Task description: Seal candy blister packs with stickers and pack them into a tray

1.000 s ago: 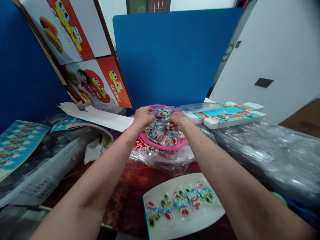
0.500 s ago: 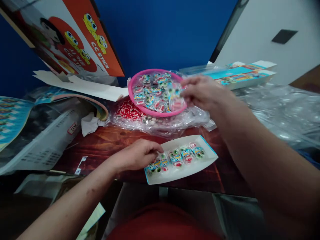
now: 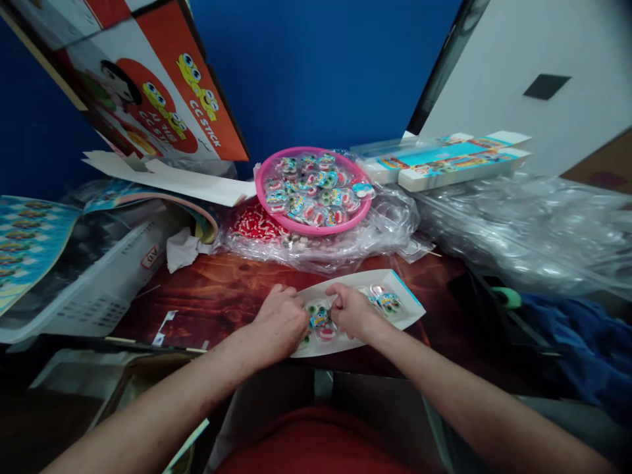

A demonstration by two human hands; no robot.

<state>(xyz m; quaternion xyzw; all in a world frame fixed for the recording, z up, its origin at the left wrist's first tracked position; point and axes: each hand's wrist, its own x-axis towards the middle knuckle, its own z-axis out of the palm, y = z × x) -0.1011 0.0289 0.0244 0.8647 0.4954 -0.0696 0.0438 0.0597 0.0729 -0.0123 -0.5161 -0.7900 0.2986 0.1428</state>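
Both hands, left (image 3: 281, 322) and right (image 3: 351, 309), pinching wrapped candies (image 3: 320, 318) on white tray (image 3: 402, 315) near table edge

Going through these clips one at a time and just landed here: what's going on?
A person has both hands over a white tray near the table's front edge. The left hand and right hand are together on the small wrapped candies lined up in it, fingers curled around them. Behind, a pink bowl full of the same candies rests on crinkled plastic bags.
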